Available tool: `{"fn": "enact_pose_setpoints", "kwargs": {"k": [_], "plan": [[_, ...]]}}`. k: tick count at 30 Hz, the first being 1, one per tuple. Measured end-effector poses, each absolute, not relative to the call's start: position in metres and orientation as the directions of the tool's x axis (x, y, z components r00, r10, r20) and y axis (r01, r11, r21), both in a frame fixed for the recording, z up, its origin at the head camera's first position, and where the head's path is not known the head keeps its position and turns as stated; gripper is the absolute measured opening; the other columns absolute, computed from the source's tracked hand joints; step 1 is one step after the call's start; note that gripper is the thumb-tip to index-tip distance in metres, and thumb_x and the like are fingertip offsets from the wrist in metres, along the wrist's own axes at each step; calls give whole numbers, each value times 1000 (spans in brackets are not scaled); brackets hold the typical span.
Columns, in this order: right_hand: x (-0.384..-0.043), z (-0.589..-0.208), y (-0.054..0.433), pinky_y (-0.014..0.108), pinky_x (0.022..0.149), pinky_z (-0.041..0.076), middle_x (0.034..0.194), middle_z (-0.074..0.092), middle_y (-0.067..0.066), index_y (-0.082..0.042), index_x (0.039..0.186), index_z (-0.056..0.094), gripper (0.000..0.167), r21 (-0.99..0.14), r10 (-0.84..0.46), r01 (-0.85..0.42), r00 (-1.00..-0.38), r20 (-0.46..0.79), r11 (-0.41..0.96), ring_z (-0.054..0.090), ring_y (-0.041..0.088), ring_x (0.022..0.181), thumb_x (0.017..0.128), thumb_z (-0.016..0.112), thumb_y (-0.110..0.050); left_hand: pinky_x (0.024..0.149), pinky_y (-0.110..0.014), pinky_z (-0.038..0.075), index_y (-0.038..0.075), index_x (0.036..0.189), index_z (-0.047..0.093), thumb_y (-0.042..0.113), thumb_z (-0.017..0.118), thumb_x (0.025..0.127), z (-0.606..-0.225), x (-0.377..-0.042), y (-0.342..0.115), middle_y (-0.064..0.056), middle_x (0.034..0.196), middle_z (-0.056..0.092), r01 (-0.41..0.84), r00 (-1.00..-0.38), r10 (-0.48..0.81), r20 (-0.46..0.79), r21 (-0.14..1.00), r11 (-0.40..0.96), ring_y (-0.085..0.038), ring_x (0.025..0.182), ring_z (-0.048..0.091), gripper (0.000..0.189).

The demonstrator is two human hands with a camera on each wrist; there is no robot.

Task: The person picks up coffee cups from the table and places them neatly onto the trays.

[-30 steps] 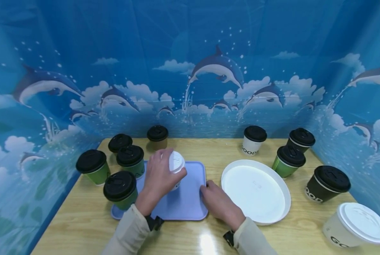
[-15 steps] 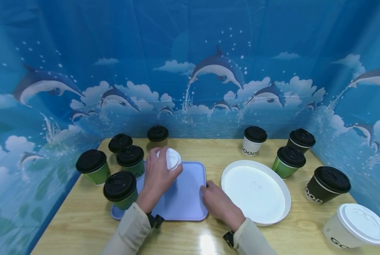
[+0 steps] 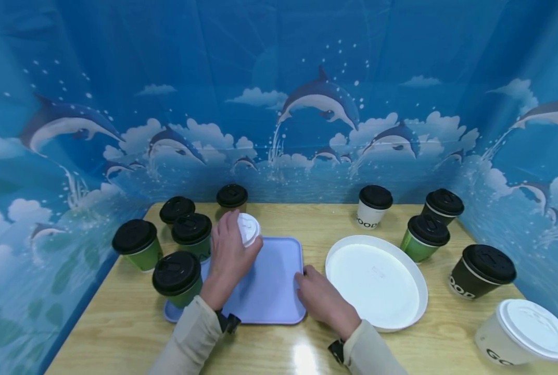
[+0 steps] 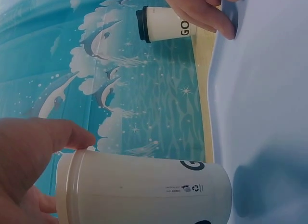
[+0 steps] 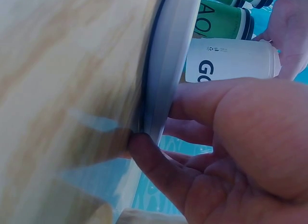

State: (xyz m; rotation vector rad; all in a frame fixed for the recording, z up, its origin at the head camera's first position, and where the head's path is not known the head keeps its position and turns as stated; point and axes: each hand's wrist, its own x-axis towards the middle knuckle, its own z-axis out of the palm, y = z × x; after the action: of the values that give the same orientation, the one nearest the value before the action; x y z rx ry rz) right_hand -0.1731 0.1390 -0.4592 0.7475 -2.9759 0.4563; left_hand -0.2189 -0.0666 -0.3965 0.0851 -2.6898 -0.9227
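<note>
My left hand (image 3: 229,255) grips a white paper coffee cup (image 4: 144,190) round its white lid (image 3: 249,229), over the back left part of a lavender tray (image 3: 274,291). The cup is upright. Whether its base touches the tray is hard to tell in the left wrist view. At the tray's right edge, my right hand (image 3: 323,299) pinches the rim (image 5: 163,65) between thumb and fingers. A green cup with a black lid (image 3: 178,276) stands at the tray's left end, and another green cup (image 3: 192,234) is just left of my left hand.
More lidded cups flank the tray: a green cup (image 3: 138,247) at left, a brown cup (image 3: 232,200) behind. A round white tray (image 3: 377,281) lies at right, with a white cup (image 3: 371,208), green cup (image 3: 421,239), black cup (image 3: 480,271) and large white cup (image 3: 518,333) around it.
My left hand has carried the white cup leftward and slightly back over the tray. My right hand stays on the tray's right rim.
</note>
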Motion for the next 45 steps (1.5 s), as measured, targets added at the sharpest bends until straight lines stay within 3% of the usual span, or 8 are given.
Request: {"fn": "enact_pose_setpoints", "kwargs": {"k": [13, 45], "plan": [[-173, -459, 140, 51, 85, 57, 116, 60, 30, 8, 120, 65, 27, -276, -458, -469, -882, 109, 839, 65, 39, 97, 98, 66, -7, 110, -55, 38, 4, 146, 46, 28, 79, 87, -397, -219, -69, -21, 153, 40, 59, -946, -151, 287, 611, 789, -39, 135, 40, 72], [-172, -461, 139, 51, 86, 57, 120, 60, 31, 9, 124, 65, 30, -277, -453, -461, -886, 95, 843, 65, 40, 100, 99, 64, -8, 107, -56, 42, 4, 146, 45, 31, 81, 88, -395, -220, -76, -21, 150, 42, 28, -965, -137, 222, 609, 793, -38, 131, 42, 73]]}}
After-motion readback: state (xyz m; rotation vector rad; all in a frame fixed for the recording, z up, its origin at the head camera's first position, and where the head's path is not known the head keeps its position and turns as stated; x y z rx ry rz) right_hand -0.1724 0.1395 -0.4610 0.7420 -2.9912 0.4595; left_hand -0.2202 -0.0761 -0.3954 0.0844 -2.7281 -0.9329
